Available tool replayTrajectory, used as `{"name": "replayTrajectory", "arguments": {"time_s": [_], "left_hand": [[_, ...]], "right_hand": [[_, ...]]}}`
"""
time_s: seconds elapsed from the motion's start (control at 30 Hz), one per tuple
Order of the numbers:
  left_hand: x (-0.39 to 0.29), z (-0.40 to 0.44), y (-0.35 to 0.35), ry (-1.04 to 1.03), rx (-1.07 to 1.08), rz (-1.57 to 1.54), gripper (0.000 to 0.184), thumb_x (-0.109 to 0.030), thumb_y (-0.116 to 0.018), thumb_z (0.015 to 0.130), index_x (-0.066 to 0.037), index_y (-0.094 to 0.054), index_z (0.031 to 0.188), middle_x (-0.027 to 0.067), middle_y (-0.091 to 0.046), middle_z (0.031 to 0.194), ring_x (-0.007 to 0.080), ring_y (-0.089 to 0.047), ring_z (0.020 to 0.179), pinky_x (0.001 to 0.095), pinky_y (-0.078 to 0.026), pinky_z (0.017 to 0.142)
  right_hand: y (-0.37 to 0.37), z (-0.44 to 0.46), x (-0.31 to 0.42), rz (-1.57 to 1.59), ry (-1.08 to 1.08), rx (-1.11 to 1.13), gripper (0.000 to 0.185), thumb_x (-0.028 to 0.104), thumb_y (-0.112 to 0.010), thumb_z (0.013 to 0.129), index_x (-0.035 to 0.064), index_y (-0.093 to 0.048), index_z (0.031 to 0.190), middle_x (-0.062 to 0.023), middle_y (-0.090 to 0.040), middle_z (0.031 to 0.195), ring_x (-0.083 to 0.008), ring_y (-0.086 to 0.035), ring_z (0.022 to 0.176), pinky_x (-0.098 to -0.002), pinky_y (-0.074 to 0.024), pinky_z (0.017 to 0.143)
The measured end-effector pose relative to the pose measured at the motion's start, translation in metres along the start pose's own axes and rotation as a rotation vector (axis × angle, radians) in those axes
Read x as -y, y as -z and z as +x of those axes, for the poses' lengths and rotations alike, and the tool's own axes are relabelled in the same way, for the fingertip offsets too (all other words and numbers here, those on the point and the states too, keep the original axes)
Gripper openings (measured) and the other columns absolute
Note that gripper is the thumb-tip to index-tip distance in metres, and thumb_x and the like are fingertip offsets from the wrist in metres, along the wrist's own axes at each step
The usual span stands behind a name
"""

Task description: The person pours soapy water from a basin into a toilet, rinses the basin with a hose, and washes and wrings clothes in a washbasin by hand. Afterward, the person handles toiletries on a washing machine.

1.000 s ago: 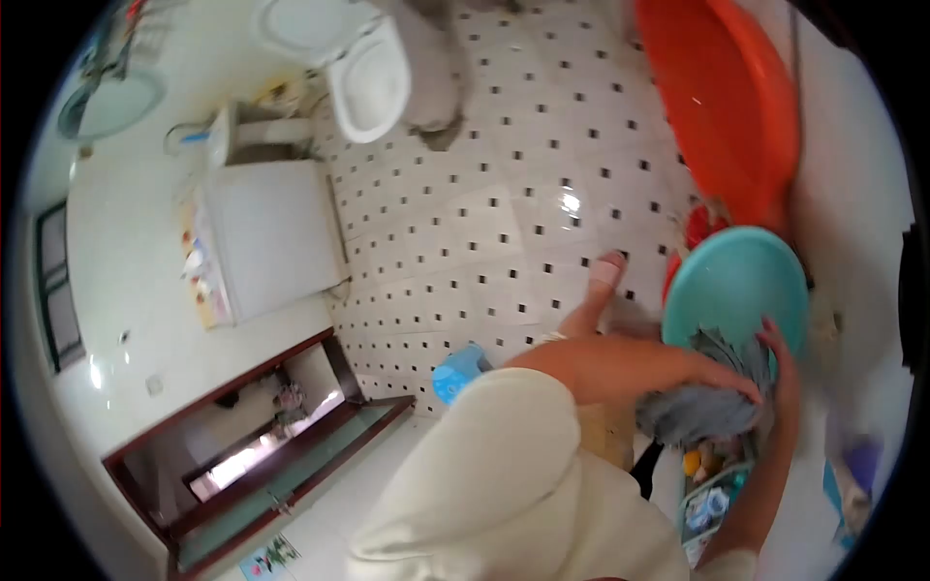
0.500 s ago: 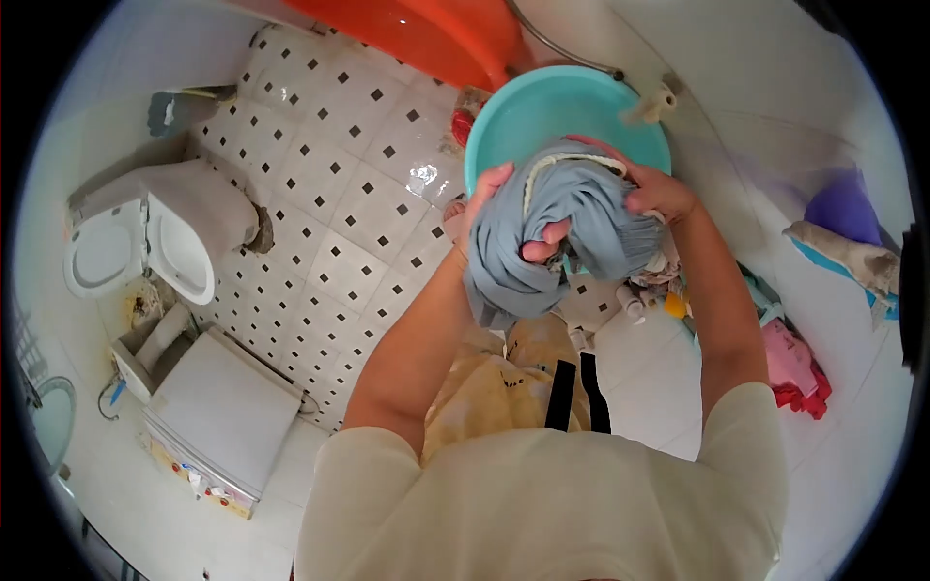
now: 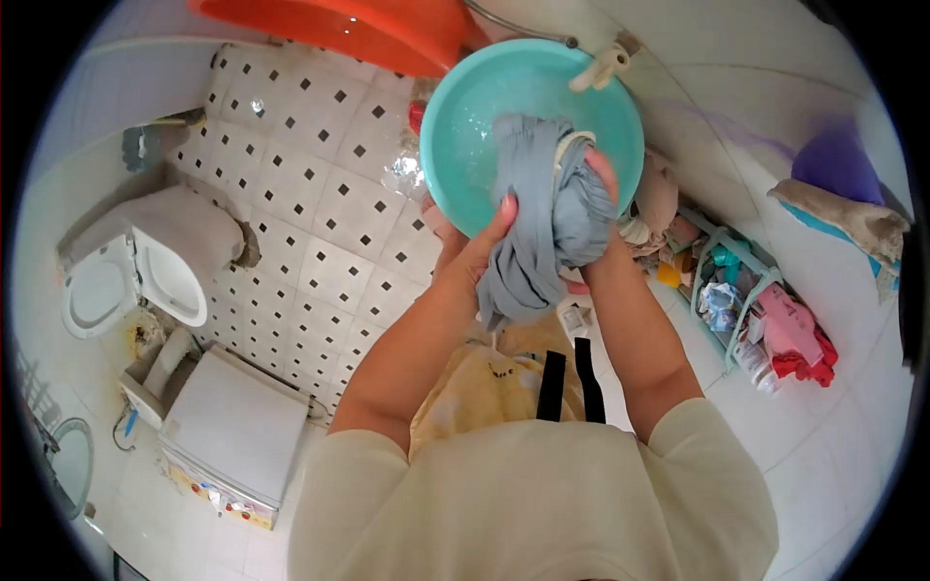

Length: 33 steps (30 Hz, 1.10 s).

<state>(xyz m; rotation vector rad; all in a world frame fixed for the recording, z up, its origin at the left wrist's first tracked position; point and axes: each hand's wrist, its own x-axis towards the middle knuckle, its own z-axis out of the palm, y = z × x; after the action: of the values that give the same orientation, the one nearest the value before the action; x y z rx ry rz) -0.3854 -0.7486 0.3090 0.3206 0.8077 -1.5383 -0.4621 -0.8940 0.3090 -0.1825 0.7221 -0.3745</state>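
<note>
Bunched grey-blue trousers (image 3: 538, 218) with a gathered elastic waist and a pale drawstring hang over the near part of a turquoise basin (image 3: 438, 160). My left hand (image 3: 492, 237) grips the folds on their left side, thumb on top. On the right, my right hand (image 3: 604, 184) is closed around the bundle, its fingers partly behind the cloth. Water with some bubbles shows inside the basin. A pale tap (image 3: 603, 70) juts over the basin's far right rim.
An orange tub (image 3: 339, 29) stands beyond the basin. To the right, a light-blue rack (image 3: 712, 320) holds cloths and bottles. A toilet (image 3: 174, 276) and a white-topped cabinet (image 3: 232, 412) are on the left. The tiled floor (image 3: 334, 208) looks wet near the basin.
The trousers have been turned and gathered into a narrower bundle, and my hands have come closer together. The view has shifted, showing more of the rack on the right.
</note>
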Motion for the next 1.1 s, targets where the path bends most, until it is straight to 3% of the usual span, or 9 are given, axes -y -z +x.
{"name": "replayTrajectory", "arguments": {"time_s": [0.2,0.4,0.47,0.7,0.8,0.83,0.9,1.03,1.1], "left_hand": [[0.006,-0.005,-0.011,0.015,0.007,0.166,0.071,-0.023,-0.069,0.072,0.0,-0.032,0.127,0.0165,-0.051,0.114,0.0293,-0.057,0.096,0.0444,-0.051,0.078],[0.018,-0.046,-0.081,0.082,-0.107,0.541,0.063,-0.025,-0.07,0.068,0.0,-0.044,0.119,0.0151,-0.058,0.103,0.0253,-0.06,0.09,0.0378,-0.051,0.079],[0.033,-0.028,-0.051,0.258,-0.014,0.336,0.066,-0.027,-0.069,0.067,0.001,-0.042,0.12,0.0155,-0.058,0.104,0.0249,-0.06,0.089,0.0385,-0.05,0.079],[0.052,-0.018,-0.029,0.217,0.3,-0.101,0.075,-0.037,-0.062,0.07,-0.006,-0.031,0.13,0.0116,-0.042,0.124,0.0283,-0.042,0.112,0.0421,-0.046,0.082],[0.053,-0.021,-0.014,0.205,0.395,-0.177,0.071,-0.04,-0.059,0.071,-0.004,-0.034,0.127,0.015,-0.045,0.118,0.0313,-0.045,0.105,0.0414,-0.046,0.077],[0.05,-0.026,-0.014,0.207,0.449,-0.195,0.069,-0.041,-0.059,0.071,-0.003,-0.036,0.124,0.0179,-0.049,0.112,0.0335,-0.049,0.098,0.0405,-0.047,0.075],[0.051,-0.032,-0.012,0.176,0.47,-0.156,0.067,-0.044,-0.056,0.072,-0.002,-0.04,0.12,0.0208,-0.052,0.105,0.0349,-0.053,0.089,0.0388,-0.047,0.07],[0.059,-0.046,-0.006,0.116,0.402,-0.078,0.067,-0.045,-0.056,0.072,-0.001,-0.039,0.12,0.019,-0.051,0.106,0.032,-0.052,0.09,0.0371,-0.045,0.071],[0.062,-0.052,-0.006,0.12,0.394,-0.063,0.067,-0.043,-0.057,0.072,-0.001,-0.039,0.121,0.0178,-0.051,0.107,0.0306,-0.051,0.092,0.0364,-0.044,0.073]], "right_hand": [[0.018,-0.009,0.015,-0.72,0.183,-0.07,0.048,0.027,-0.05,0.084,0.0015,-0.041,0.124,-0.0079,-0.052,0.114,-0.0182,-0.05,0.104,-0.0315,-0.0383,0.091],[0.008,-0.014,0.019,-0.132,-0.142,0.297,0.076,0.056,-0.046,0.076,0.0062,-0.031,0.131,-0.0119,-0.039,0.129,-0.0284,-0.04,0.117,-0.0433,-0.0337,0.096],[-0.005,-0.018,0.005,0.025,-0.191,0.343,0.079,0.059,-0.045,0.075,0.0061,-0.03,0.132,-0.0124,-0.037,0.131,-0.0292,-0.039,0.117,-0.0438,-0.0335,0.096],[-0.022,-0.034,-0.027,0.347,-0.196,0.317,0.09,0.069,-0.042,0.072,0.0056,-0.025,0.134,-0.0141,-0.032,0.135,-0.032,-0.037,0.118,-0.0453,-0.0329,0.096],[-0.012,-0.036,-0.033,0.486,-0.084,0.198,0.095,0.073,-0.04,0.071,0.0055,-0.023,0.135,-0.0149,-0.03,0.137,-0.0332,-0.036,0.119,-0.046,-0.0326,0.097],[-0.001,-0.03,-0.035,0.573,-0.035,0.147,0.093,0.071,-0.039,0.074,0.0016,-0.024,0.134,-0.0152,-0.031,0.136,-0.0303,-0.04,0.117,-0.04,-0.0315,0.1],[0.008,-0.014,-0.027,0.21,-0.129,0.121,0.1,0.075,-0.046,0.066,0.0133,-0.015,0.139,-0.0192,-0.027,0.135,-0.0391,-0.028,0.123,-0.0569,-0.0375,0.089],[-0.019,-0.011,-0.027,0.237,-0.182,0.175,0.087,0.069,-0.049,0.07,0.0109,-0.029,0.132,-0.0256,-0.027,0.134,-0.0397,-0.032,0.12,-0.0506,-0.0431,0.086],[-0.042,-0.016,-0.028,0.246,-0.159,0.421,0.075,0.065,-0.047,0.074,0.0084,-0.04,0.123,-0.0246,-0.027,0.135,-0.04,-0.036,0.117,-0.0497,-0.0422,0.087]]}}
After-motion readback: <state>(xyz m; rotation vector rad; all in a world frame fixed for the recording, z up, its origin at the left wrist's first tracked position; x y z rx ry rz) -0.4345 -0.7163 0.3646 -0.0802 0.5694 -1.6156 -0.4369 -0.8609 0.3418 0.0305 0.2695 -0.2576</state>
